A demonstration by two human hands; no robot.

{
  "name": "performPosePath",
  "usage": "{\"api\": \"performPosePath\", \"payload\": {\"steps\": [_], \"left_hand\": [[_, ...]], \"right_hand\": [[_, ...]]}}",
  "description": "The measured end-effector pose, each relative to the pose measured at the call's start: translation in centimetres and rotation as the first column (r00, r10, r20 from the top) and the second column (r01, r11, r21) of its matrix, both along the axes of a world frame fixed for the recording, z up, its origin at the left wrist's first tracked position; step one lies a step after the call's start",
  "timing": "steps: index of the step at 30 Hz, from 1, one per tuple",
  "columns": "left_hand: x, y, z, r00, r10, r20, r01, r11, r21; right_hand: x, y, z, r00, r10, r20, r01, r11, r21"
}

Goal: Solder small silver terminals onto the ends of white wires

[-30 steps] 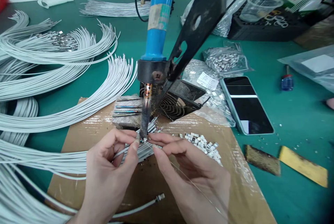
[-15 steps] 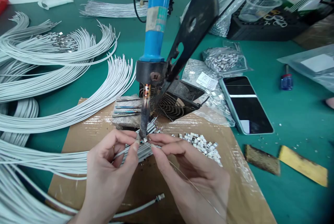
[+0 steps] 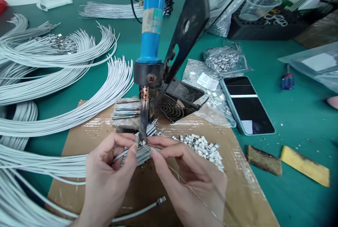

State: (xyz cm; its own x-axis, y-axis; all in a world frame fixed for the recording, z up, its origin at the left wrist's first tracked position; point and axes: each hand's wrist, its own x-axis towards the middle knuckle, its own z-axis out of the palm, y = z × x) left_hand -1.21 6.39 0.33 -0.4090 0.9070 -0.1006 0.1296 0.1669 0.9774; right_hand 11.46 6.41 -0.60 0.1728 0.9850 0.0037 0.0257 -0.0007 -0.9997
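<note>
My left hand point(image 3: 109, 174) pinches a white cable point(image 3: 119, 155) close to its end, just left of the tip of the blue soldering iron point(image 3: 151, 47). A tiny metal connector point(image 3: 143, 143) shows under that tip, between my fingertips. Thumb and fingers of my right hand point(image 3: 192, 177) are closed on a thin solder wire point(image 3: 196, 195), which trails back below the palm. The solder's front end lies close to the connector; whether they touch is too small to tell. Behind my fingers, a bundle of white cables point(image 3: 148, 154) rests on the cardboard point(image 3: 148, 191).
A black bracket point(image 3: 185, 33) holds the iron, with a fan point(image 3: 171, 109) behind. Loose metal connectors point(image 3: 203, 147) lie to the right, near a phone point(image 3: 249, 107) and two sponge pieces point(image 3: 305, 165). Large bundles of cables point(image 3: 63, 121) fill the left side.
The iron, its bracket and both hands appear slightly further left, as the whole view has shifted a little. Both hands keep their pinch at the iron's tip.
</note>
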Motion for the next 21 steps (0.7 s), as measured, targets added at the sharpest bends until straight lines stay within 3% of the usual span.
{"api": "performPosePath", "payload": {"steps": [3, 21], "left_hand": [[0.51, -0.03, 0.22, 0.999, 0.051, 0.016, -0.051, 0.999, -0.012], [0.84, -0.11, 0.35, 0.999, 0.051, 0.013, -0.051, 0.999, -0.008]], "right_hand": [[0.04, 0.06, -0.10, 1.000, -0.005, -0.007, 0.005, 1.000, 0.004], [0.04, 0.09, -0.43, 1.000, -0.026, -0.004, 0.026, 0.999, 0.029]]}}
